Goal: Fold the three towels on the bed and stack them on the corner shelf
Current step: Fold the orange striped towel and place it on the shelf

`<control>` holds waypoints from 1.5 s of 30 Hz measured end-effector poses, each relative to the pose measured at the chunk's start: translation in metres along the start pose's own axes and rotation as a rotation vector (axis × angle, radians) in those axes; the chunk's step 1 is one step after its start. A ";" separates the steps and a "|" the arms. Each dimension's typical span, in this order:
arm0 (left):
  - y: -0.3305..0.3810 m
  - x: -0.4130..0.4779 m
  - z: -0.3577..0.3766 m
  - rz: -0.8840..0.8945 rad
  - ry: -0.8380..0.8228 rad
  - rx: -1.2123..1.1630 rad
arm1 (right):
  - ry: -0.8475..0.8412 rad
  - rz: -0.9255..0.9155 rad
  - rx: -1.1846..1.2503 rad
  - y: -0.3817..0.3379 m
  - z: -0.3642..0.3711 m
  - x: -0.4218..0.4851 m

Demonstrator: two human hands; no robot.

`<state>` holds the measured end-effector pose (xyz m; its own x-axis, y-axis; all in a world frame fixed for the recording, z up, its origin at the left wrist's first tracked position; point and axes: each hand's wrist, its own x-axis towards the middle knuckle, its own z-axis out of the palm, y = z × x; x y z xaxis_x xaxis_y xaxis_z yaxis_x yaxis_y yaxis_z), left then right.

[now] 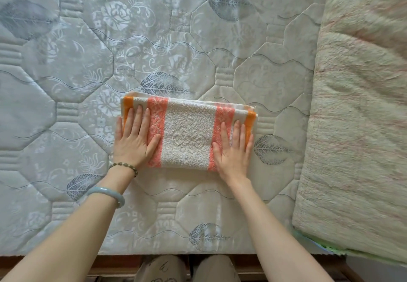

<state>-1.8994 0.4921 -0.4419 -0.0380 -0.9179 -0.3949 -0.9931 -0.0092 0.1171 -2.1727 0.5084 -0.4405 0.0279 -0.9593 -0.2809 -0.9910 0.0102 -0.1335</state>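
A folded white towel (187, 131) with coral and orange stripes lies flat on the quilted mattress (88, 61), near its front edge. My left hand (134, 138) presses flat on the towel's left end, fingers straight. On the towel's right end my right hand (233, 147) lies flat too, fingers spread over the coral stripe. No other towel and no corner shelf are in view.
A thick beige blanket or pad (356, 116) with faint red lines covers the right side of the bed. The mattress front edge meets a wooden bed frame (114, 266) at the bottom, where my knees show.
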 end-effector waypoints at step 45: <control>0.081 -0.034 -0.132 -0.336 0.192 -0.395 | -0.297 0.089 0.627 -0.118 -0.044 -0.050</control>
<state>-1.9641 0.4701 -0.2985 0.3311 -0.8944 -0.3006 -0.8286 -0.4280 0.3607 -2.0630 0.5425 -0.3690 0.0734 -0.8306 -0.5521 -0.7314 0.3315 -0.5960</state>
